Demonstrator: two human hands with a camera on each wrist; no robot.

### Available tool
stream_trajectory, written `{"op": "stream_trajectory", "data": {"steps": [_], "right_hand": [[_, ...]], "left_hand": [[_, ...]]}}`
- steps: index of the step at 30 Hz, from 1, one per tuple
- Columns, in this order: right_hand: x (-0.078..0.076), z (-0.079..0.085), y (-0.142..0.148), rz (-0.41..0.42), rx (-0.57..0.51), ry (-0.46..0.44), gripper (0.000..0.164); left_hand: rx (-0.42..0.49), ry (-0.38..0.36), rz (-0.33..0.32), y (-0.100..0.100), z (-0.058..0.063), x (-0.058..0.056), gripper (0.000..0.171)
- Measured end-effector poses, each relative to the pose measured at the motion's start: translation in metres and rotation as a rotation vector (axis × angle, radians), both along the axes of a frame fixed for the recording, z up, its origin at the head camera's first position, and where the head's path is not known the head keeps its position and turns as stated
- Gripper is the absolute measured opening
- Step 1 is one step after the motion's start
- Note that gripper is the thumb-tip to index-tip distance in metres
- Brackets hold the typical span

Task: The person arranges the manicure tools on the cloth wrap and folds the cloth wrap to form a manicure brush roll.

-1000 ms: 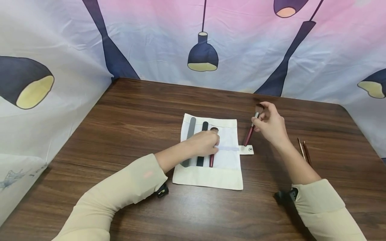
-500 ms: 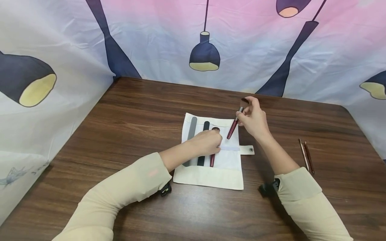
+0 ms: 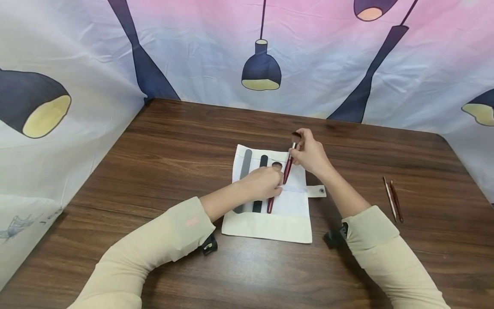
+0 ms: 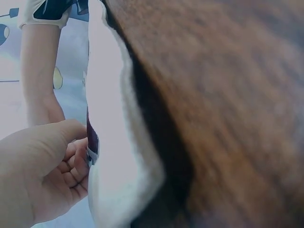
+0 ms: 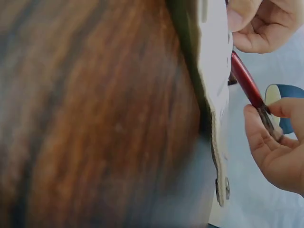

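A cream fabric tool roll (image 3: 266, 226) lies unfolded at the middle of the table. In it are a grey nail file (image 3: 245, 165), a black nail file (image 3: 263, 161) and a red-handled makeup brush (image 3: 270, 205). My left hand (image 3: 262, 183) reaches over these, thumb and curled fingers pinching at the pale elastic band (image 3: 296, 189) across the roll; the fingertips are partly hidden. My right hand (image 3: 310, 155) pinches a second makeup brush (image 3: 288, 168) near its silver collar, bristles up and red handle pointing down over the roll. The right wrist view shows this handle (image 5: 247, 80) tilted towards the roll.
A snap tab (image 3: 317, 191) sticks out from the roll's right side. Two thin sticks (image 3: 393, 199), one pale and one brown, lie on the wooden table (image 3: 185, 150) at the right. A lamp-printed cloth (image 3: 216, 56) hangs behind the table.
My right hand has carried the second brush leftward from beside the snap tab to over the roll, next to the first brush. The left hand has stayed at the band.
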State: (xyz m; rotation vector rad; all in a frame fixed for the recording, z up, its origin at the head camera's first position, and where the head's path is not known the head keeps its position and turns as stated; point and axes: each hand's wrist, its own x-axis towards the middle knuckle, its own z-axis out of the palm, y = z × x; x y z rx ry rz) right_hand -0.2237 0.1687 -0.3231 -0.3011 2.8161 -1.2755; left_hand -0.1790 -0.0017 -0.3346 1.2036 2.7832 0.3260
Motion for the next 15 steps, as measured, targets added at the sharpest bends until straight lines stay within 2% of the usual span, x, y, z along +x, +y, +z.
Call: {"op": "stream_trajectory", "data": {"steps": [3, 15], "right_hand": [[0.0004, 0.0000, -0.0029, 0.026, 0.039, -0.046, 0.057], [0.0013, 0.0011, -0.0062, 0.047, 0.058, -0.207, 0.058]], "left_hand": [[0.011, -0.001, 0.001, -0.0004, 0.0007, 0.0004, 0.015], [0.018, -0.022, 0.007, -0.0015, 0.0039, 0.0006, 0.025]]}}
